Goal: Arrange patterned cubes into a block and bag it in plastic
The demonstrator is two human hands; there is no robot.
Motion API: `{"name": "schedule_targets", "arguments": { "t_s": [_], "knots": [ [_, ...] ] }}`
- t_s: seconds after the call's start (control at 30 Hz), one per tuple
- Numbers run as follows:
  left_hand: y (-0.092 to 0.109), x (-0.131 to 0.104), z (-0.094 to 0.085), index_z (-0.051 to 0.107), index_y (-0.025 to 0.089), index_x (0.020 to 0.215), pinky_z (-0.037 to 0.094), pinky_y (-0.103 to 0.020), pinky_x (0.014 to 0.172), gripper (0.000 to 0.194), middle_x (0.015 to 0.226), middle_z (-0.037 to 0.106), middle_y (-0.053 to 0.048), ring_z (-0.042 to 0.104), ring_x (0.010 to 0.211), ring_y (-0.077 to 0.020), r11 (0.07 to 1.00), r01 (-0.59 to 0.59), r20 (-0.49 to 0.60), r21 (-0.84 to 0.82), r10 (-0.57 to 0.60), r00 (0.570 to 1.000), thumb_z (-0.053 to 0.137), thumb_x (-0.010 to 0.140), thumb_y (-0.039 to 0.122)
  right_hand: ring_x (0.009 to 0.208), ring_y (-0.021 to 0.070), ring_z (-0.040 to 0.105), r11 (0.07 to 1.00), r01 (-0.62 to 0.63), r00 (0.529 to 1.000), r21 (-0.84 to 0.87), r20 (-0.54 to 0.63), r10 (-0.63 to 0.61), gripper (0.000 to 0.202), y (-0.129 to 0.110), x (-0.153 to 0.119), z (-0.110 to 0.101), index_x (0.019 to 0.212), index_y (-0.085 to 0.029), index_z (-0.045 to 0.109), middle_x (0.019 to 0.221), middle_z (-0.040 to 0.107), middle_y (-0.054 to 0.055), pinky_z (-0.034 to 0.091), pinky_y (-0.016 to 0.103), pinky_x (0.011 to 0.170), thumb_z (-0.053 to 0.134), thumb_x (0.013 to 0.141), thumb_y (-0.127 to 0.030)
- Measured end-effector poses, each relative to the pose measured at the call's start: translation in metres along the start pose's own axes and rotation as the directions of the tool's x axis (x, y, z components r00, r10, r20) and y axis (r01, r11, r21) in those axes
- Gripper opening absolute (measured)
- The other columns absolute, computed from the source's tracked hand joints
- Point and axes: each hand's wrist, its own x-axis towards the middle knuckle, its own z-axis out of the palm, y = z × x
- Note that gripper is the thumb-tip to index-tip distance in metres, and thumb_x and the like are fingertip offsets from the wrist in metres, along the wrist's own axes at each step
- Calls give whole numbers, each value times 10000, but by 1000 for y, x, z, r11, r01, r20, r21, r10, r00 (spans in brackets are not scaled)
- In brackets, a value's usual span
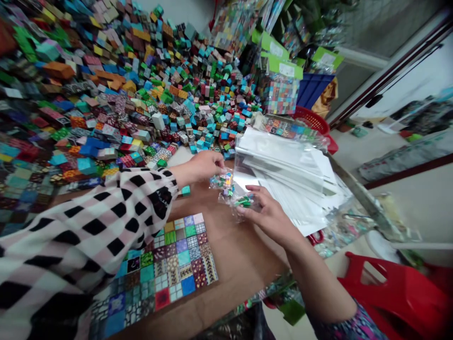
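Note:
My left hand (207, 165), in a black-and-pale checked sleeve, pinches a small clear plastic bag (222, 179) of tiny colourful pieces. My right hand (267, 210) is closed with thumb and fingers on another small clear bag (244, 201), which has green pieces inside. The two bags are close together over the brown work surface (233, 255). Below my left forearm lies a flat grid of patterned square blocks (177, 264), partly covered by the sleeve. The fingertips of my left hand are partly hidden.
A large heap of loose coloured blocks (141, 94) fills the back left. White sheets and clear plastic sleeves (283, 160) lie right of my hands. Packed bags of blocks with green tops (281, 89) stand behind, near a red basket (311, 120). A red stool (396, 288) is at lower right.

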Motion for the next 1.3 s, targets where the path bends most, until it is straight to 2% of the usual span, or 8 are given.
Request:
{"name": "schedule_targets", "arguments": {
  "t_s": [0.27,0.43,0.77,0.97,1.07,1.17,1.23,1.3],
  "knots": [
    [-1,-9,-16,577,194,676,343,-266,628,83,683,594,27,531,693,-158,995,30,-225,95,-7,974,621,739,227,1171,366,458,835,178,973,-521,221,-70,260,-19,26,36,1053,-175,631,1233,552,159,382,565,958,595,896,-379],
    [-5,-20,-11,572,193,684,339,-275,619,86,660,581,25,526,669,-155,998,44,-247,54,-30,969,623,753,204,1008,288,471,856,231,958,-463,263,-116,217,-22,25,37,1019,-144,604,1084,527,147,433,450,876,604,891,-319],
    [-3,-41,-5,568,191,690,374,-261,623,120,667,579,39,540,669,-139,996,15,-258,-89,-38,965,610,750,96,951,299,459,844,224,968,-487,208,-137,225,-11,27,44,1009,-184,590,1023,543,133,405,451,816,638,831,-313],
    [-7,-60,-14,574,191,669,369,-270,608,120,640,556,34,502,633,-137,977,88,-310,-194,-146,940,619,728,95,880,253,468,944,254,966,-212,94,-239,119,-3,24,53,829,-207,512,924,547,93,392,408,773,606,756,-207],
    [-10,-66,-14,544,196,679,397,-254,576,130,631,541,38,497,594,-122,940,135,-293,-312,-230,928,615,756,118,780,203,484,974,79,996,211,-48,-71,194,-13,20,47,814,-230,519,823,545,26,410,370,727,683,724,-279],
    [-5,-71,-12,503,207,717,442,-247,534,141,633,544,34,525,563,-118,872,187,-234,-452,-318,919,598,793,136,722,157,531,605,-156,977,781,32,210,338,-30,17,34,904,-246,565,820,598,-17,459,331,697,777,652,-320],
    [4,-76,-12,489,211,743,476,-257,517,139,661,570,18,561,567,-127,822,215,-182,-527,-356,916,585,818,144,756,155,581,278,-214,948,937,131,289,380,-39,16,26,922,-243,597,861,644,-15,497,335,725,804,609,-300],
    [14,-81,-12,494,210,768,504,-264,520,127,717,609,-6,601,605,-136,752,228,-124,-618,-380,917,578,841,150,789,166,616,86,-238,930,967,202,307,350,-44,16,20,908,-240,620,868,673,-9,522,352,753,799,614,-307]
  ]
}}
